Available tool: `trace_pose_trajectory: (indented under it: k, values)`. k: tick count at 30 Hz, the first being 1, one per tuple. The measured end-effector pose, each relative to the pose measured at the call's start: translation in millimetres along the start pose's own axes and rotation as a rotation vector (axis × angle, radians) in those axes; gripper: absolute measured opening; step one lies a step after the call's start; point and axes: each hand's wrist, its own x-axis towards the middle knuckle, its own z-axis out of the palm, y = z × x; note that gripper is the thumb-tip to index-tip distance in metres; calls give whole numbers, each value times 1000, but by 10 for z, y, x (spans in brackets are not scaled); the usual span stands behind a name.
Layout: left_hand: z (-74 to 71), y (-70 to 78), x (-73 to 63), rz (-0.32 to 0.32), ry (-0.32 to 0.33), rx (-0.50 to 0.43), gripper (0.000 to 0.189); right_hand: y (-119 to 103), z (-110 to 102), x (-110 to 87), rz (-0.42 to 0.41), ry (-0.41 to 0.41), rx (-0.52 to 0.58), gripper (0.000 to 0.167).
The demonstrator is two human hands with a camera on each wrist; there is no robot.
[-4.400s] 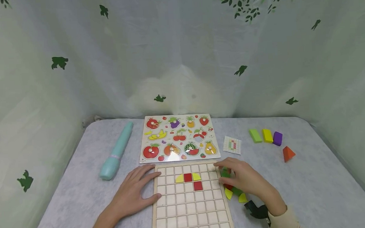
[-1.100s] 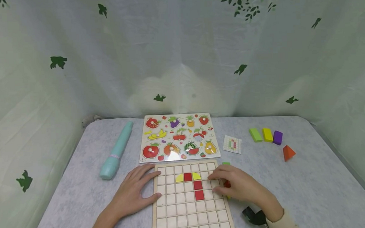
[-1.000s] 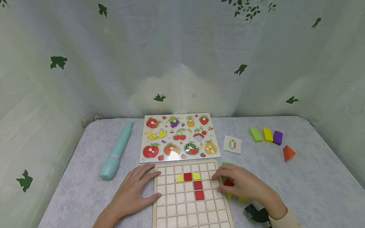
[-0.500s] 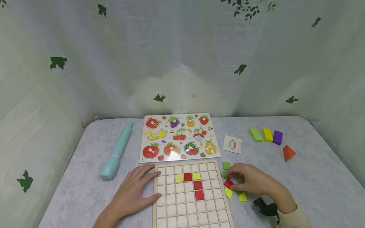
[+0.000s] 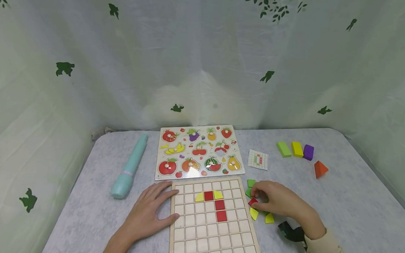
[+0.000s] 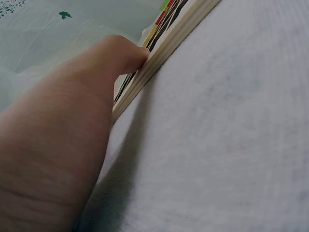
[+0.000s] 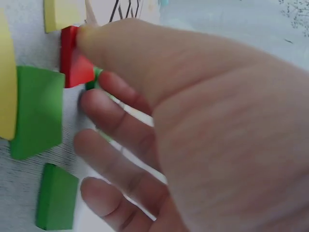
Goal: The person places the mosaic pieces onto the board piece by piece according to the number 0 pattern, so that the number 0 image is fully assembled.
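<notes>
My left hand lies spread at the left edge of the wooden grid board; thumb and fingertips rest on its frame. The left wrist view shows the thumb on the board's side. Set in the grid are red squares in a stepped line, flanked at the top by yellow quarter-round pieces. Right of the board, my right hand is over loose pieces. Its thumb touches a red square, while the other fingers are loosely bent beside green pieces. A yellow piece lies nearby.
Behind the board lies a fruit puzzle. A small pattern card sits right of it. Farther right are a green block, a yellow block, a purple block and an orange one. A teal bottle-shaped object lies left.
Since the oldest frame, another red square has come into the grid below the others. My right hand has moved off the board to the loose pieces; the left hand has stayed put.
</notes>
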Motion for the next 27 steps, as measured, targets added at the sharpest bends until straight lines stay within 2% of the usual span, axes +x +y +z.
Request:
trace_pose_trajectory:
  k: [3,8,17,27]
  values:
    - [-5,2,6,4,1,-3,65,-49,-3,-10,32,8,-31,22]
    - [-7,-2,5,1,-4,5,66,-94,0,-7,28,1,-25,23]
    - [7,-6,5,8,-7,-3,66,4,-65,-69,63,-21,-16,27]
    - [10,-12,8,0,-6,4,66,-15,-83,-67,-44,-25,30,23]
